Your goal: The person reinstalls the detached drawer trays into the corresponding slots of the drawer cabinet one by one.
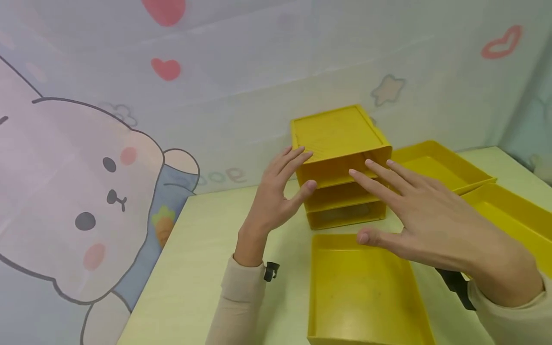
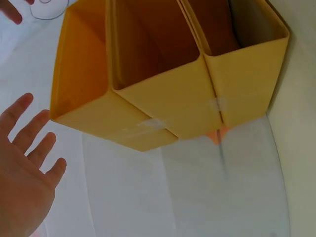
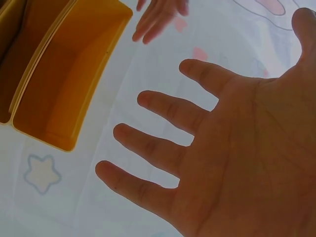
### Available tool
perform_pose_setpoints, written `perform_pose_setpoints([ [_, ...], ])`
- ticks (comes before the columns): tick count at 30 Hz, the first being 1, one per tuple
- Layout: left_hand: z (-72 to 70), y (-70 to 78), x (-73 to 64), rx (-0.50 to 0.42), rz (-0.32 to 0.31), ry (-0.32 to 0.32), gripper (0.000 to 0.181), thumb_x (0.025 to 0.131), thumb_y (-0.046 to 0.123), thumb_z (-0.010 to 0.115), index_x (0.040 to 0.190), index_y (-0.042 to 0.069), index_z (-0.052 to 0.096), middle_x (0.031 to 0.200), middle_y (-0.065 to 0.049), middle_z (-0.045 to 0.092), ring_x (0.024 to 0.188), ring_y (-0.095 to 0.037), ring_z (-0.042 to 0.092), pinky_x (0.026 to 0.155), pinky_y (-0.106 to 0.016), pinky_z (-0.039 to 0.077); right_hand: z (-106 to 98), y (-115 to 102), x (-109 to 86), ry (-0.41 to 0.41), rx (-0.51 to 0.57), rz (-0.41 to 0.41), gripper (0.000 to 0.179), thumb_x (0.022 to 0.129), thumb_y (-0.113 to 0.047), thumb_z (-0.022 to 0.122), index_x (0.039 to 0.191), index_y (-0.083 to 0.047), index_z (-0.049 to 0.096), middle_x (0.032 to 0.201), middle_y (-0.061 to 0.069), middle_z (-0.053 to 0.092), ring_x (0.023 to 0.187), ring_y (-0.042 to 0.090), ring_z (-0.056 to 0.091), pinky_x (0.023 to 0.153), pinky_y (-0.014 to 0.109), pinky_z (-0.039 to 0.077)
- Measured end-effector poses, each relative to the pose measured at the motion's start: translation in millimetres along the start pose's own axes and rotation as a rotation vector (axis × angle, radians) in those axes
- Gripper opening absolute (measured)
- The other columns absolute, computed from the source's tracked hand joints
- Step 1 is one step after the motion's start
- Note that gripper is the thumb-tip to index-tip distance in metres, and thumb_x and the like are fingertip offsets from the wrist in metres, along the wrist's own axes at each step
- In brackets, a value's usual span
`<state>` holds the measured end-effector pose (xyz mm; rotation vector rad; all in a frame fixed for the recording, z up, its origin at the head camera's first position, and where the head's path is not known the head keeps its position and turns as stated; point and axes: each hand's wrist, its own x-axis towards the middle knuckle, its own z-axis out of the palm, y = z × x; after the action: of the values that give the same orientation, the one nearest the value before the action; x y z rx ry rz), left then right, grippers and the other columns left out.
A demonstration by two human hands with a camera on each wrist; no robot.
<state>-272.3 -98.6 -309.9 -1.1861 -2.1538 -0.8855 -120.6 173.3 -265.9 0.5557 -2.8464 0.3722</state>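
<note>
A yellow three-tier drawer case stands at the back of the table, its open slots facing me. My left hand is raised at the case's left front edge, fingers spread and holding nothing. To the right, my right hand hovers in front of the case with fingers apart, nothing in it. The left wrist view shows the case's side, with strips of clear tape across the joins between tiers. A yellow drawer tray lies on the table before the case, below my right hand.
Two more yellow drawer trays lie to the right: one at the back, the other nearer, partly behind my right hand. A printed cloth with a bunny and hearts hangs behind the pale table.
</note>
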Motion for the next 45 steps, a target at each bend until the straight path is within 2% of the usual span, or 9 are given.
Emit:
perform_pose_setpoints([
  [6, 1.7, -11.7, 3.4, -0.008, 0.029, -0.017, 0.074, 0.105, 0.070, 0.042, 0.154, 0.017, 0.057, 0.163, -0.009, 0.050, 0.160, -0.034, 0.030, 0.133, -0.048, 0.011, -2, -7, -3.6, 0.000, 0.000, 0.005, 0.095, 0.092, -0.077, 0.060, 0.169, -0.045, 0.015, 0.179, -0.004, 0.012, 0.159, 0.044, 0.026, 0.114, 0.075, 0.029],
  [12, 9.2, -19.5, 9.2, -0.001, 0.051, -0.057, 0.074, 0.105, 0.071, 0.040, 0.156, 0.021, 0.056, 0.164, -0.006, 0.050, 0.160, -0.032, 0.030, 0.133, -0.050, 0.010, -1, -11, -9.0, -0.022, -0.005, 0.012, 0.094, 0.094, -0.078, 0.056, 0.170, -0.044, 0.013, 0.179, -0.002, 0.013, 0.160, 0.042, 0.025, 0.114, 0.076, 0.030],
  [16, 14.8, -23.7, 15.5, -0.031, 0.081, -0.050, 0.072, 0.106, 0.069, 0.041, 0.154, 0.019, 0.058, 0.162, -0.006, 0.052, 0.159, -0.032, 0.032, 0.134, -0.048, 0.010, -1, -13, -10.8, -0.024, -0.001, 0.012, 0.090, 0.096, -0.078, 0.053, 0.169, -0.044, 0.015, 0.178, 0.000, 0.017, 0.160, 0.040, 0.025, 0.116, 0.074, 0.029],
  [19, 17.9, -29.1, 19.3, -0.063, 0.110, -0.021, 0.069, 0.107, 0.065, 0.042, 0.152, 0.016, 0.061, 0.160, -0.008, 0.054, 0.159, -0.034, 0.032, 0.133, -0.049, 0.010, 0, -16, -11.9, -0.036, 0.026, 0.006, 0.083, 0.098, -0.077, 0.049, 0.169, -0.044, 0.020, 0.177, 0.001, 0.022, 0.159, 0.038, 0.028, 0.118, 0.072, 0.029],
  [24, 21.7, -41.5, 23.3, -0.135, 0.150, 0.087, 0.063, 0.111, 0.056, 0.040, 0.145, 0.010, 0.066, 0.154, -0.011, 0.059, 0.158, -0.036, 0.035, 0.133, -0.050, 0.011, 0, -22, -13.4, -0.028, 0.068, -0.001, 0.076, 0.102, -0.072, 0.047, 0.168, -0.045, 0.023, 0.175, 0.001, 0.028, 0.157, 0.037, 0.034, 0.119, 0.071, 0.032],
  [28, 24.8, -50.9, 22.5, -0.208, 0.143, 0.161, 0.058, 0.113, 0.048, 0.041, 0.135, 0.005, 0.072, 0.141, -0.015, 0.069, 0.150, -0.034, 0.048, 0.132, -0.053, 0.020, -1, -27, -14.6, -0.020, 0.083, 0.002, 0.072, 0.103, -0.070, 0.046, 0.167, -0.046, 0.023, 0.174, 0.001, 0.029, 0.156, 0.036, 0.035, 0.119, 0.070, 0.031],
  [37, 35.5, -61.4, 33.4, -0.248, 0.216, 0.228, 0.042, 0.110, 0.034, 0.054, 0.115, 0.003, 0.082, 0.121, -0.017, 0.078, 0.124, -0.037, 0.066, 0.121, -0.057, 0.037, -6, -32, -14.6, -0.036, 0.166, -0.023, 0.066, 0.106, -0.066, 0.046, 0.166, -0.044, 0.028, 0.173, -0.003, 0.029, 0.156, 0.033, 0.036, 0.120, 0.070, 0.031],
  [41, 42.0, -62.6, 35.8, -0.247, 0.216, 0.252, 0.038, 0.108, 0.030, 0.057, 0.113, 0.003, 0.083, 0.118, -0.016, 0.079, 0.117, -0.036, 0.068, 0.110, -0.053, 0.044, -7, -27, -14.7, -0.031, 0.202, -0.087, 0.069, 0.104, -0.064, 0.053, 0.166, -0.042, 0.032, 0.172, -0.007, 0.031, 0.154, 0.031, 0.039, 0.117, 0.069, 0.036],
  [45, 47.4, -64.9, 31.3, -0.248, 0.191, 0.255, 0.031, 0.105, 0.021, 0.059, 0.113, 0.003, 0.083, 0.117, -0.016, 0.079, 0.116, -0.036, 0.068, 0.113, -0.055, 0.042, -3, -18, -16.8, 0.063, 0.170, -0.233, 0.073, 0.101, -0.058, 0.064, 0.165, -0.034, 0.038, 0.169, -0.006, 0.037, 0.148, 0.030, 0.048, 0.111, 0.063, 0.047],
])
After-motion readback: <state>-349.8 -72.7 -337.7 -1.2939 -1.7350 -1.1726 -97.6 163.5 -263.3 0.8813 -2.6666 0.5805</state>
